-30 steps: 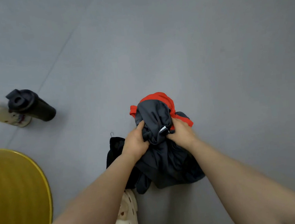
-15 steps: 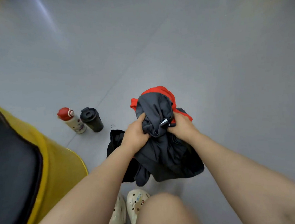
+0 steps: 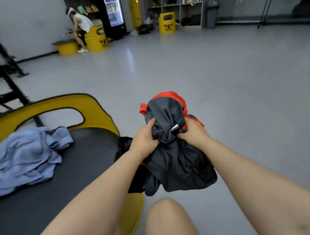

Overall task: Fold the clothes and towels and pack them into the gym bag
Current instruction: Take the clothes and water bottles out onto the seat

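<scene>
I hold a bunched dark grey garment with red trim (image 3: 172,159) in front of me, above my knee. My left hand (image 3: 145,142) grips its left side and my right hand (image 3: 193,132) grips its right side, fingers curled into the cloth near a small white label. A black piece of fabric (image 3: 124,148) hangs behind my left wrist. A crumpled light blue towel (image 3: 24,157) lies on the black seat pad to my left. No gym bag is in view.
A yellow-rimmed seat with a black pad (image 3: 86,112) stands at my left. Black rack frames (image 3: 0,74) rise at the far left. A person (image 3: 80,24) sits on a yellow barrel far across the grey floor; shelves and a drinks fridge (image 3: 113,10) line the back wall.
My head has lifted from the floor to the room, so the bottles left the view and the seat with the blue towel came in. Both hands keep the same grip on the garment.
</scene>
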